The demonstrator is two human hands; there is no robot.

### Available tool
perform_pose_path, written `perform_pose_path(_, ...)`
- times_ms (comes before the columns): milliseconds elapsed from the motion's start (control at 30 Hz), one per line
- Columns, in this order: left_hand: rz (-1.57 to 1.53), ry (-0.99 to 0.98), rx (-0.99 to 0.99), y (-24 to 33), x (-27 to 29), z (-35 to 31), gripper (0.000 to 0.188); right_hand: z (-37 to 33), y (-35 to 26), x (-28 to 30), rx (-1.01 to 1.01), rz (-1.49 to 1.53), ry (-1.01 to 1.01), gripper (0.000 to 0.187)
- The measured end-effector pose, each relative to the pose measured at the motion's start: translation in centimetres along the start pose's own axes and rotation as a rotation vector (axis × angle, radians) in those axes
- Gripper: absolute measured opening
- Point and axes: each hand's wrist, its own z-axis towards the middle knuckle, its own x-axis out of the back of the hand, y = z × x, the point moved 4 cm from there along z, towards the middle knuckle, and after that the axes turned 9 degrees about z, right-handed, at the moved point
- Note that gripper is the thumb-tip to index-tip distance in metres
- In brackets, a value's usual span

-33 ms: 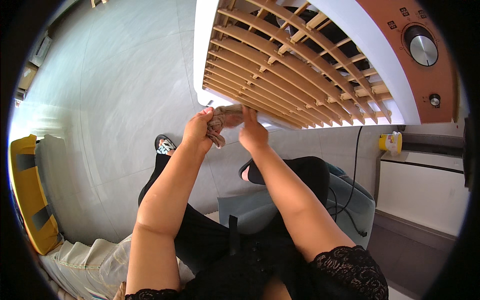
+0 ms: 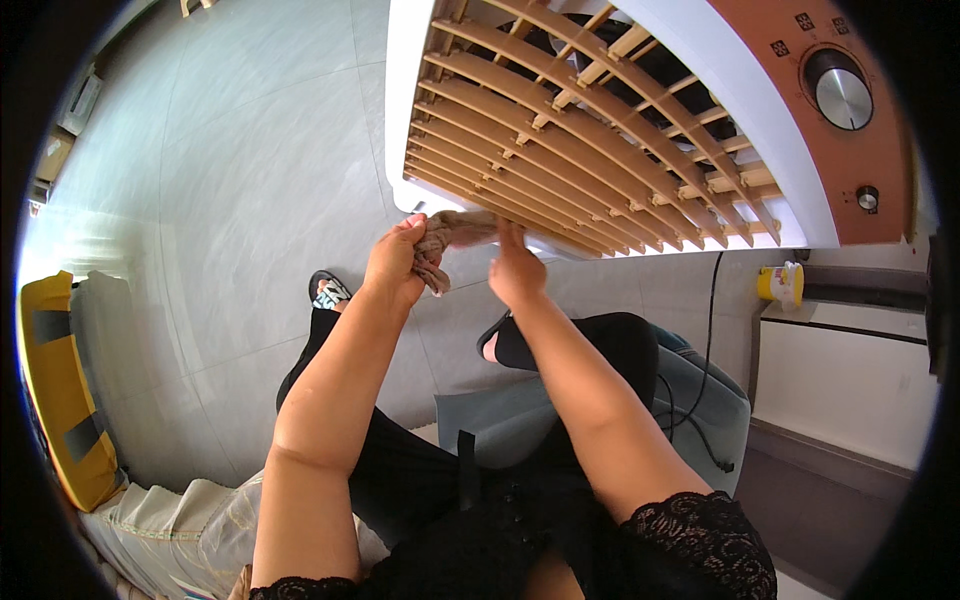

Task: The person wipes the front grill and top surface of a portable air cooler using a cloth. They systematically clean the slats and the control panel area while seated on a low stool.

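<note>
My left hand (image 2: 396,262) is closed around the bunched end of a brownish cloth (image 2: 445,235). The cloth stretches across to my right hand (image 2: 517,268), whose fingers pinch its other end against the lower edge of a tan slatted grille (image 2: 540,130); the fingertips are partly hidden there. This grille forms the front of a white-cased appliance (image 2: 398,110), tilted in my view. On its copper-coloured panel sit a large silver knob (image 2: 842,98) and a small knob (image 2: 867,199).
A black cord (image 2: 712,300) hangs down beside a grey-blue seat (image 2: 720,410). To the right, a yellow bucket (image 2: 780,285) stands on a white cabinet (image 2: 840,380). A yellow-and-grey padded object (image 2: 62,390) is at far left, near pale covered cushioning (image 2: 170,520). Grey tiles (image 2: 270,150) cover the floor.
My right hand has shifted slightly right along the grille's lower edge, drawing the cloth out longer. My left hand has stayed in place.
</note>
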Motion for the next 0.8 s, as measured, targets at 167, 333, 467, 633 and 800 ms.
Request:
perform_pose_path(167, 0.003, -0.079, 0.019, -0.3, -0.1, 0.4, 0.01, -1.8, 6.3, 1.6, 0.075, -0.188, -0.045, 0.07)
perform_pose_path(333, -0.056, 0.022, 0.068, -1.4, -0.6, -0.1, 0.006, -4.2, 8.2, 0.5, 0.11, -0.141, 0.042, 0.064)
perform_pose_path(467, 0.02, -0.017, 0.046, -1.0, -1.0, -0.2, 0.009, -4.9, 9.8, 2.6, -0.097, -0.076, 0.037, 0.076)
perform_pose_path(633, 0.115, -0.02, 0.066, -1.8, -1.5, -0.7, 0.009, -2.6, 8.2, 3.9, -0.139, -0.1, -0.106, 0.078)
perform_pose_path(800, 0.151, -0.048, 0.099, -1.9, -2.6, -1.1, 0.009, -6.0, 10.6, 3.3, -0.142, -0.096, 0.065, 0.082)
